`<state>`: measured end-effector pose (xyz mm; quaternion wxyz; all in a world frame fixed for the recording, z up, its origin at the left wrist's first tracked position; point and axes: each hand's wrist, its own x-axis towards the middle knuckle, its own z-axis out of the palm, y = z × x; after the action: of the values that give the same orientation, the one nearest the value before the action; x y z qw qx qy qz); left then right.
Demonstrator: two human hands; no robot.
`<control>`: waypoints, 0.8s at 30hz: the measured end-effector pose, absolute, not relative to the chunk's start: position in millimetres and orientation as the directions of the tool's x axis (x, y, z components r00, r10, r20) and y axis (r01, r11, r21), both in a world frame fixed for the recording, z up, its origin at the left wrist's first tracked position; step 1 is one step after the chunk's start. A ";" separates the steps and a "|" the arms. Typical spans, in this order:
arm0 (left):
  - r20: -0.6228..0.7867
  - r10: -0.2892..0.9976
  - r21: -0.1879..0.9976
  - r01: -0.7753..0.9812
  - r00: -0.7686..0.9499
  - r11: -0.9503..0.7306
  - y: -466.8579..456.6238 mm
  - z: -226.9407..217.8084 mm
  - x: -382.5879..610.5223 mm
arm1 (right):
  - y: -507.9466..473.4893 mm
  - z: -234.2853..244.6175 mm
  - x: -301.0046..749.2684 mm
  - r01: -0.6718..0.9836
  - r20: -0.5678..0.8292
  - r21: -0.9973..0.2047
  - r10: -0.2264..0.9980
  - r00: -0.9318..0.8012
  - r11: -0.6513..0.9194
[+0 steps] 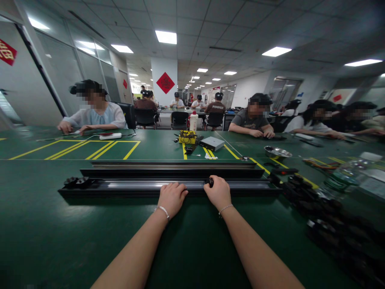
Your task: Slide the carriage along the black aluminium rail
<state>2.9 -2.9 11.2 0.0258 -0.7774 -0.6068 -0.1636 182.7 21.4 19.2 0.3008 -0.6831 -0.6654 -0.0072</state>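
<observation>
Centre frame: the left hand [172, 197] curls its fingers onto the black rail [120, 186] across the green surface [75, 241] — the right hand [218, 192] pinches a small black part [210, 182] against it; seating it likely needs steady bracing.

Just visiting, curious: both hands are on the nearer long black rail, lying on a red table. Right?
Not quite. The head view shows the table is green, not red. The left hand and right hand, which grips a small black part, are indeed on the nearer long black rail.
</observation>
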 end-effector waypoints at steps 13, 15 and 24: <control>0.320 0.919 0.151 0.945 0.230 -0.289 -2.4 8.3 1.2 | 26.4 13.6 186.8 0.899 0.416 -0.430 0.903 0.111 0.088; 0.320 0.920 0.147 0.948 0.225 -0.283 -2.0 7.8 1.4 | 27.0 13.5 186.9 0.900 0.417 -0.427 0.902 0.113 0.085; 0.347 0.907 0.136 0.944 0.239 -0.301 -0.2 5.1 0.4 | 26.6 8.0 187.6 0.920 0.477 -0.374 0.875 0.084 0.116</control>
<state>0.4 -0.2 5.1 0.0507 -0.7856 -0.5889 -0.1829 187.6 26.6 8.0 0.3177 -0.6640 -0.6760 -0.0355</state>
